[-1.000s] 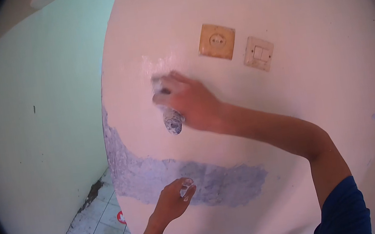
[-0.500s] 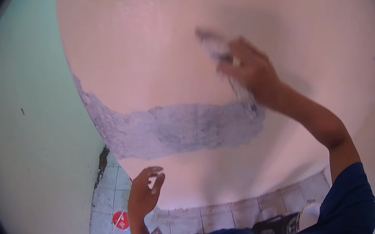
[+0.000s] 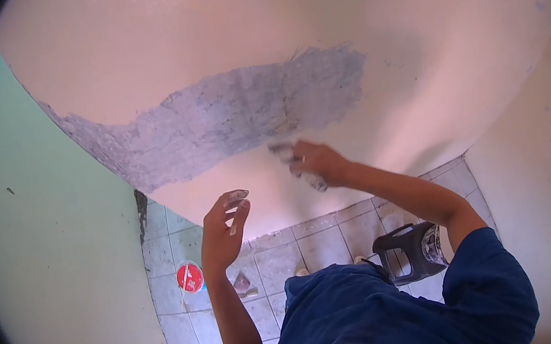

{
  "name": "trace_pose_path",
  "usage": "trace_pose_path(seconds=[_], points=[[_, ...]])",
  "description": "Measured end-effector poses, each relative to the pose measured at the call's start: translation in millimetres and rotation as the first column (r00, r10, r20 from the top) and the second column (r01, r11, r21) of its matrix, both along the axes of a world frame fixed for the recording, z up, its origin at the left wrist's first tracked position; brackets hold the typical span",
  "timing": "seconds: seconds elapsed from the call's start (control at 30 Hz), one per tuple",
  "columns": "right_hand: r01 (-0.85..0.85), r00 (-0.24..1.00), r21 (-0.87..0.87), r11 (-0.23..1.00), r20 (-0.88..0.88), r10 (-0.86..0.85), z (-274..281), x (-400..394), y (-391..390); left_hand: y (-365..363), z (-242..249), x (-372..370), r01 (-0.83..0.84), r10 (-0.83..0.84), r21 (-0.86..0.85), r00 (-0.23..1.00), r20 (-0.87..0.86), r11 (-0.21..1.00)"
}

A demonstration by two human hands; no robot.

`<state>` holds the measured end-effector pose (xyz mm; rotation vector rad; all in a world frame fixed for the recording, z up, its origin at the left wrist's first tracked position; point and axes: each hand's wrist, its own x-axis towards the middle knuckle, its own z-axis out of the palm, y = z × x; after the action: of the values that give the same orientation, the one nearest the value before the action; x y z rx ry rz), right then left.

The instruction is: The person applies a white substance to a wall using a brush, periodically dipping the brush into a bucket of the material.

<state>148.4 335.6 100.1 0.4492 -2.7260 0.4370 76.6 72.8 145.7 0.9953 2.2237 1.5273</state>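
Observation:
A putty knife (image 3: 279, 149) smeared with white is in my right hand (image 3: 320, 165), whose fingers are closed round it. Its dark end meets the lower edge of a rough grey patch (image 3: 211, 114) in this view; motion blurs it somewhat. The patch runs as a wide band across the pale pink wall (image 3: 388, 121). My left hand (image 3: 222, 230) hangs low to the left, before the wall's bottom edge. Nothing shows between its curved, parted fingers and thumb, and white residue coats their tips.
A small red-topped bucket (image 3: 190, 277) stands on the tiled floor (image 3: 277, 260) at left, near a brownish scrap (image 3: 242, 284). To my right is a black stool (image 3: 410, 255). A green wall (image 3: 50, 225) rises on the left; another pale wall (image 3: 541, 205) closes the right.
My right hand has moved down and left with the putty knife, from above the grey patch to its lower edge. The view has tilted downward, showing more floor and the stool.

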Motion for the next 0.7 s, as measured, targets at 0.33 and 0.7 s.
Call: trace_pose_path(seconds=[0.33, 0.7], points=[[0.146, 0.866, 0.356, 0.923, -0.497, 0.055, 13, -67, -42, -7, -13, -14, -0.089, 0.090, 0.082, 0.996, -0.012, 0.993], [-0.071, 0.675, -0.838, -0.541, 0.360, -0.645, -139, -36, -55, -54, -47, -17, -0.209, 0.208, 0.028, 0.977, 0.041, 0.977]])
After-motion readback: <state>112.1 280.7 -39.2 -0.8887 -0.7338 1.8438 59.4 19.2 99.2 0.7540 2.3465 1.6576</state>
